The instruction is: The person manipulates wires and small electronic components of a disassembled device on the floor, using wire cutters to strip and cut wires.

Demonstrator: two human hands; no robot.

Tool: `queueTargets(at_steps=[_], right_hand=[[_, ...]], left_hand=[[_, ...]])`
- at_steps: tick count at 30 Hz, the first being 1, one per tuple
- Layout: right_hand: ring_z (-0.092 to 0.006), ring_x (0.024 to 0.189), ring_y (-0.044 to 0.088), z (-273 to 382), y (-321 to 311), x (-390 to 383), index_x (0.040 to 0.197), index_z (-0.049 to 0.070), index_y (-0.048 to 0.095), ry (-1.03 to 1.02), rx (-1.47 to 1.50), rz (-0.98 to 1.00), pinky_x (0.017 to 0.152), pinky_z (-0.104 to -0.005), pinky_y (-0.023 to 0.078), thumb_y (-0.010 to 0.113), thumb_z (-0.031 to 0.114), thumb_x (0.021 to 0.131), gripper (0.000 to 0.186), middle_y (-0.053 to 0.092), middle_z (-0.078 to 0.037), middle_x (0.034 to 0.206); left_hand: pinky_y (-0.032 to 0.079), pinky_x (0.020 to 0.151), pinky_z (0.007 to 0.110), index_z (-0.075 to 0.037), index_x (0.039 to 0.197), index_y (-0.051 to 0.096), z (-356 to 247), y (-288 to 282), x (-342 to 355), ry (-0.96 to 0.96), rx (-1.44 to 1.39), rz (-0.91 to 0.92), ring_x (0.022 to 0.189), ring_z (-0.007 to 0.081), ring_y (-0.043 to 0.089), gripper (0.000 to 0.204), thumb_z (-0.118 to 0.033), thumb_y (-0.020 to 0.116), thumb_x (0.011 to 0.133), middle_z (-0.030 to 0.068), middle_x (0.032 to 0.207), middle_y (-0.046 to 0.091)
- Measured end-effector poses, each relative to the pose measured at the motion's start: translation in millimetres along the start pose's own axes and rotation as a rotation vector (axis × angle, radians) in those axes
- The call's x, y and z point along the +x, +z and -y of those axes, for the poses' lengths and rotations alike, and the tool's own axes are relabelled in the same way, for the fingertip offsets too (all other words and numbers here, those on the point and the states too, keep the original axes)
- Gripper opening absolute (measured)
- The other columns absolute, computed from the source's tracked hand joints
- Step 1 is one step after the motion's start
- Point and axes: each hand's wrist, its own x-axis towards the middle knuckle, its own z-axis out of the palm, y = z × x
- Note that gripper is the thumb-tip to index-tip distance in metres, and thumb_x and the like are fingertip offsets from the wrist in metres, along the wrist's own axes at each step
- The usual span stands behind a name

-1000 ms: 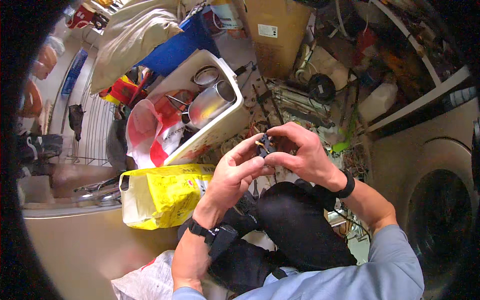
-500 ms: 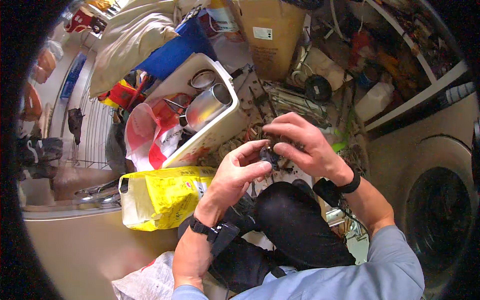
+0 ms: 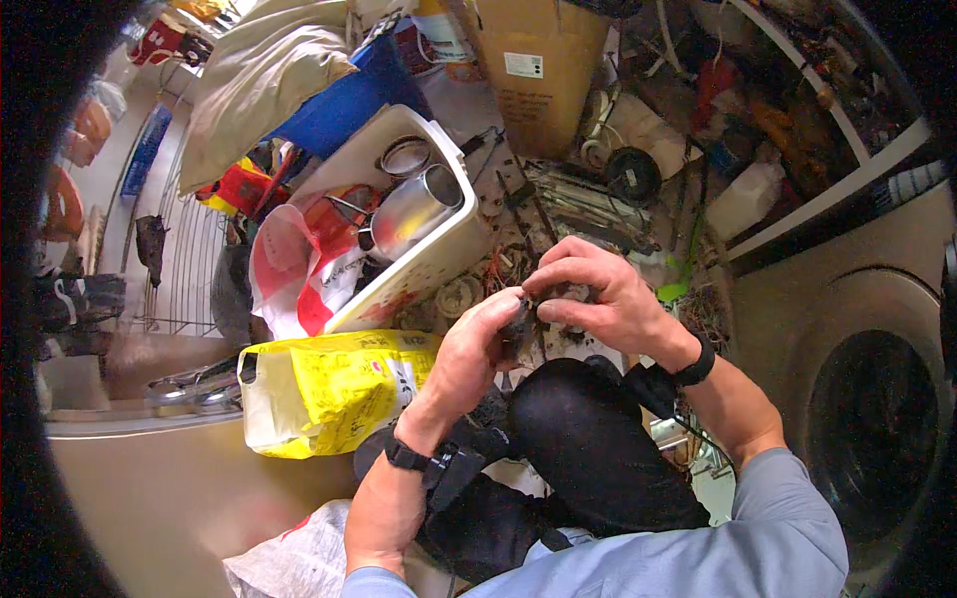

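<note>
My left hand [image 3: 471, 349] is curled around a small dark object [image 3: 513, 334], mostly covered by the fingers, so its kind cannot be made out. Just to its right, my right hand [image 3: 603, 299] has its fingers bent, thumb and fingertips meeting close to the left thumb. A dark, tangled-looking bit [image 3: 578, 293] shows inside the right hand's curve; what it is stays unclear. Both hands are held above my black-trousered knee [image 3: 573, 419], over a floor strewn with small scrap.
Left of my hands lie a yellow bag [image 3: 344, 399] and a tilted white bin [image 3: 439, 244] holding a metal cylinder [image 3: 414, 211] and a red-and-white plastic bag [image 3: 319, 264]. A cardboard box [image 3: 533, 85] stands beyond. At right is a front-loading washing machine [image 3: 778, 299].
My left hand has rolled inward and closed more around the dark object. The right fingers have come down slightly and drawn together, meeting by the left thumb.
</note>
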Motion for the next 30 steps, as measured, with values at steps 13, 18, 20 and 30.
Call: queueTargets(at_steps=[13, 18, 20, 30], right_hand=[[-0.0192, 0.089, 0.065, -1, 14, -3, 0.096, 0.001, 0.069, 0.252, 0.155, -0.006, 0.081, -0.0321, 0.051, 0.076, 0.012, 0.082, 0.020, 0.067, -0.008, 0.092], [-0.0137, 0.088, 0.064, -1, 10, -2, 0.097, 0.000, 0.072, 0.386, 0.331, 0.060, 0.080, -0.0299, 0.050, 0.072, 0.012, 0.086, 0.017, 0.070, -0.007, 0.093], [-0.0127, 0.087, 0.064, -7, 11, -3, 0.097, -0.001, 0.073, 0.422, 0.369, 0.066, 0.079, -0.0293, 0.050, 0.071, 0.012, 0.087, 0.016, 0.070, -0.006, 0.092], [-0.0187, 0.090, 0.068, -46, -2, -1, 0.097, 0.001, 0.072, 0.332, 0.241, 0.158, 0.081, -0.0342, 0.053, 0.067, 0.023, 0.089, 0.024, 0.073, -0.012, 0.093]], left_hand=[[0.043, 0.052, 0.024, -0.009, 0.095, 0.064, 2, 9, 13, 0.100, 0.061, -0.168, 0.060, 0.0093, 0.056, 0.044, -0.049, 0.047, 0.104, -0.0011, 0.074, 0.062], [0.045, 0.051, 0.025, -0.007, 0.094, 0.065, 0, -7, 15, -0.117, -0.203, -0.037, 0.058, 0.0124, 0.058, 0.044, -0.046, 0.048, 0.104, 0.0037, 0.076, 0.066], [0.045, 0.051, 0.025, -0.008, 0.094, 0.065, 3, 0, 15, -0.115, -0.197, -0.122, 0.058, 0.0116, 0.058, 0.044, -0.047, 0.049, 0.103, 0.0039, 0.077, 0.067], [0.043, 0.059, 0.025, -0.006, 0.092, 0.070, 1, -11, 16, -0.073, 0.224, -0.097, 0.066, 0.0090, 0.055, 0.046, -0.045, 0.048, 0.103, 0.0010, 0.077, 0.064]])
